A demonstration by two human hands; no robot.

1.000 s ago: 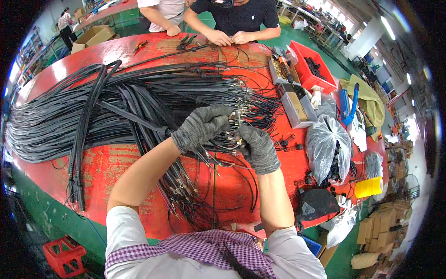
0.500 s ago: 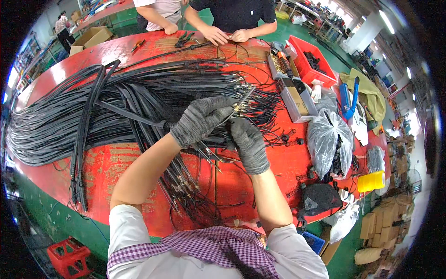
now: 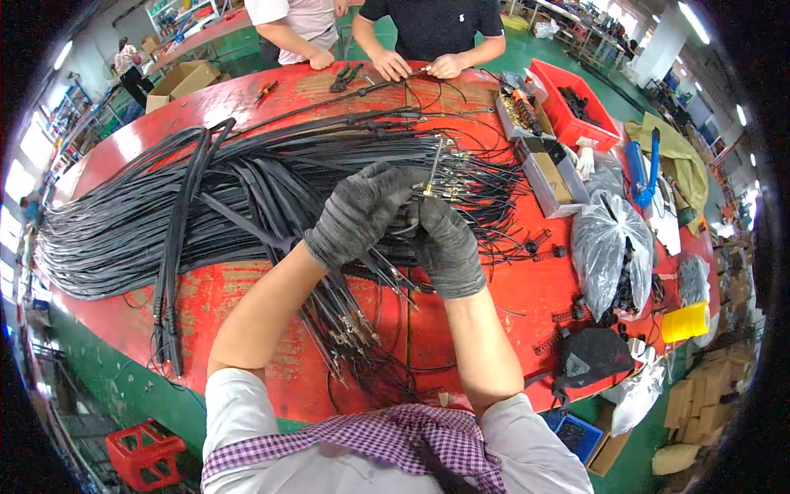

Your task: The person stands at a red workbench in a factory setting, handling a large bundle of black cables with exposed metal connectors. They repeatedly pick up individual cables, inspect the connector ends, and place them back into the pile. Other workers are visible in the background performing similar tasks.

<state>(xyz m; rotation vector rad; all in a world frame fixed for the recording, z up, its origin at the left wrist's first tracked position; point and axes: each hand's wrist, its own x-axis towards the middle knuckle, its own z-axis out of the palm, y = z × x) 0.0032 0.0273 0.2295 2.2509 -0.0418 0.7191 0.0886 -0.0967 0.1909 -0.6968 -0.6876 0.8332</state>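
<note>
In grey knitted gloves, my hands meet over the middle of a red table (image 3: 218,321). My left hand (image 3: 358,210) is closed round a black cable (image 3: 234,216) that runs in from the left. Beside it, my right hand (image 3: 448,247) pinches at the cable's end. A small brass-coloured connector (image 3: 429,190) shows between the fingertips, with a thin metal rod (image 3: 436,160) standing up from it. What lies between the palms is hidden. Around and behind my hands spreads a large bundle of black cables (image 3: 123,222), many with metal ends; more loose ends (image 3: 350,329) lie near my left forearm.
Across the table, a person in a dark shirt (image 3: 440,33) works with both hands; another person (image 3: 296,33) stands beside. To the right are a red bin (image 3: 576,123), small parts boxes (image 3: 551,177), a clear plastic bag (image 3: 605,247), a yellow spool (image 3: 685,323) and a black cap (image 3: 588,360).
My view has shifted, moving the scene right and slightly down. My hands are closer together at the connector, and the thin rod now points more upright.
</note>
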